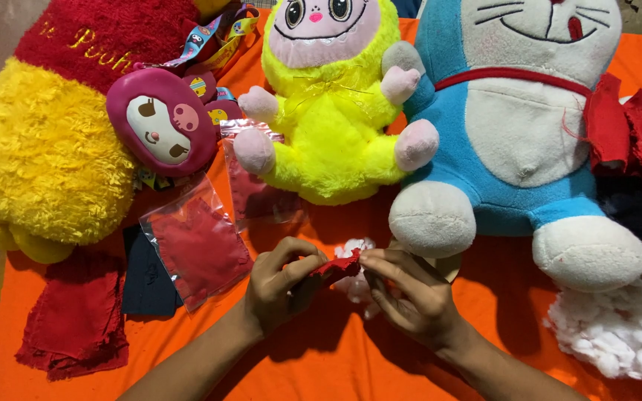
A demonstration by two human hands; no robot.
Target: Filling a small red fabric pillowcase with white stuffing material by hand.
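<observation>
Orange cloth (pixel 321 356) covers the whole surface. At lower centre of the frame I see my left hand (pixel 280 286) and right hand (pixel 410 297) both pinched shut on a small red fabric piece (pixel 342 265), with white stuffing (pixel 354 286) tucked just beneath it. Above sit a neon yellow plush (pixel 332 111) and a blue cat plush (pixel 514 134); a yellow bear plush (pixel 39 148) fills the upper left. Clear bags of red fabric (pixel 198 249) lie left of my hands, and loose cotton (pixel 626 327) sits at lower right.

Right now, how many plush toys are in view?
3 whole: yellow-and-red bear at left, neon-yellow doll in the middle, blue-and-white cat at right. The maroon plush face may belong to a fourth.
</observation>
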